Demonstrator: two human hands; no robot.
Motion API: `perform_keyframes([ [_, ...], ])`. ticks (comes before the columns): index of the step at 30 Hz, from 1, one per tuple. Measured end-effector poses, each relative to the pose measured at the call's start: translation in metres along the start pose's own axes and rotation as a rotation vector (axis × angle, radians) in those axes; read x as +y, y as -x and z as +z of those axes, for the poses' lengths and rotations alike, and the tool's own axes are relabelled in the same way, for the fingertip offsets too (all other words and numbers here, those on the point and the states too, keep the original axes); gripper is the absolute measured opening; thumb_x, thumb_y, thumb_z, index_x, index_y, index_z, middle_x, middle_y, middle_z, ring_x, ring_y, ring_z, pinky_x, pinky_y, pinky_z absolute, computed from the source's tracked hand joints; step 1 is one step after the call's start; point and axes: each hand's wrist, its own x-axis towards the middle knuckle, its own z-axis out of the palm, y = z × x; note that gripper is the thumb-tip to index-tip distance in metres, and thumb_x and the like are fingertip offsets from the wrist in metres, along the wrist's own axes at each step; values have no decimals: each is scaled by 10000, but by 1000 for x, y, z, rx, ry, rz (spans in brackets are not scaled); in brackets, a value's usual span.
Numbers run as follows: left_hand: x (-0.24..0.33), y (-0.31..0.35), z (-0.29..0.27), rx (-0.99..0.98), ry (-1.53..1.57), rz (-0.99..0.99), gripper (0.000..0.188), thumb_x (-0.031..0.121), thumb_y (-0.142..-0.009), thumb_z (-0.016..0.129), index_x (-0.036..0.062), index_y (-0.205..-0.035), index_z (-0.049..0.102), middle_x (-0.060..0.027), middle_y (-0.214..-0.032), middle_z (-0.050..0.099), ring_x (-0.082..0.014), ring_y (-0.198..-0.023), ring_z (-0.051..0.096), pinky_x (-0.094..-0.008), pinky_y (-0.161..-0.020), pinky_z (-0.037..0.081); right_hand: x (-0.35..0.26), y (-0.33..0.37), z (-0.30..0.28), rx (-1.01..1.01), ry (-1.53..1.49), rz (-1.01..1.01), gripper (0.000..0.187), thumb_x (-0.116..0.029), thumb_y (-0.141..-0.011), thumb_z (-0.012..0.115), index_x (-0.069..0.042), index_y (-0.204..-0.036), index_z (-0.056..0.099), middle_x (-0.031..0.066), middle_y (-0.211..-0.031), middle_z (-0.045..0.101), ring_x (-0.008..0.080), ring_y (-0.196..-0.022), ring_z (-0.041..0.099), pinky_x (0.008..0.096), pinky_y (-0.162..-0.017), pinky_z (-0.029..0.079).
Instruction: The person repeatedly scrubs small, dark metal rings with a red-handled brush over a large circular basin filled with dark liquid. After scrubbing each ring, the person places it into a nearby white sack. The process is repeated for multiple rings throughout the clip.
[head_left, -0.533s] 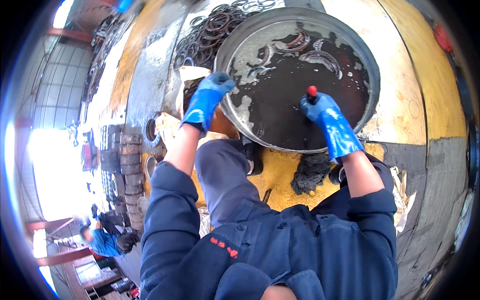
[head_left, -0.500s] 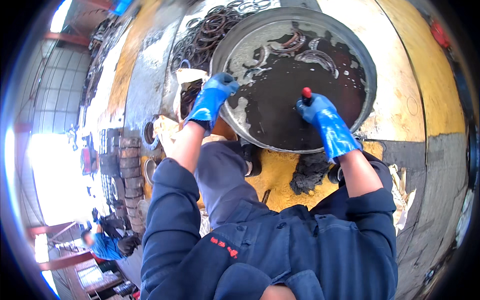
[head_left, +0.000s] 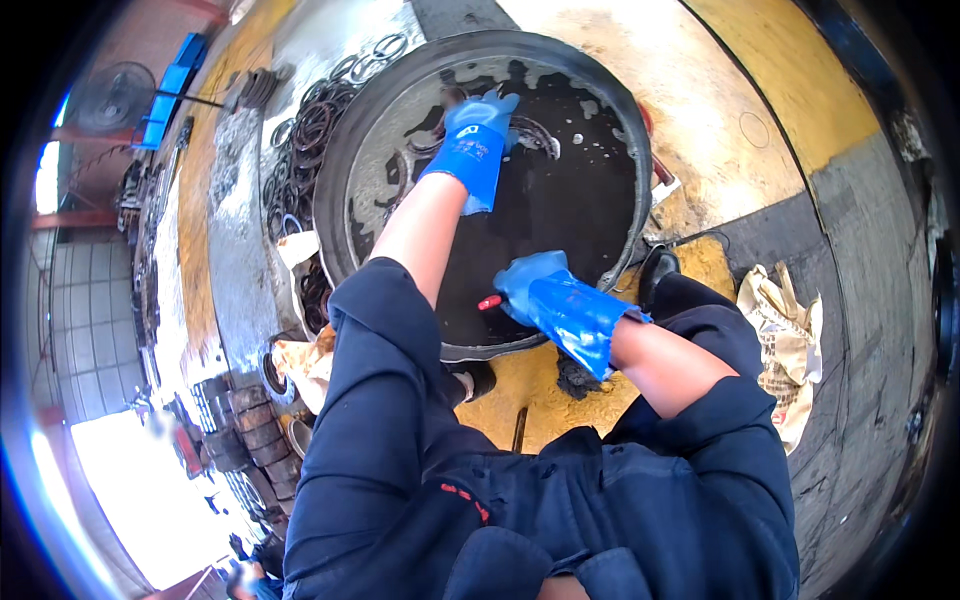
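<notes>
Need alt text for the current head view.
A person's blue-gloved left hand reaches over curved pieces in dark liquid in a large round pan; the blue-gloved right hand holds a red object. Dark rings lie piled left of the pan.

fan [head_left: 112, 97] upper left | blue panel [head_left: 178, 80] beside fan | crumpled sack [head_left: 787, 365] right

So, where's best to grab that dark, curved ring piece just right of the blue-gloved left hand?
Probably mid-arc on the dark, curved ring piece, coming down from above: that stretch shows at the surface of the dark liquid in the round grey metal basin. It bows toward the far side, so pinching across the band, thumb inside the bend, might hold best.
</notes>
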Motion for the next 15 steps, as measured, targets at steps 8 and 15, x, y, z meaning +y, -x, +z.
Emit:
perform_keyframes([
  [8,10,-7,-2,-342,-207,-174,271,216,-911,621,219,-1158,733,-129,-1170,723,-352,-1082,697,-484,-879,555,9,10,-7,125,-122,64,335,-398,-856,650,-193,-1108,733,73,-1070,736,298,-1036,705,497,-826,557],
  [15,-58,113,-32,-4,287,-251,330,289,-849,711,65,-1091,697,-160,-1069,739,-332,-977,704,-422,-810,548,22,4,-7,353,-284,178,360,-405,-859,608,-160,-1085,745,133,-1016,749,376,-947,709,520,-824,556],
])
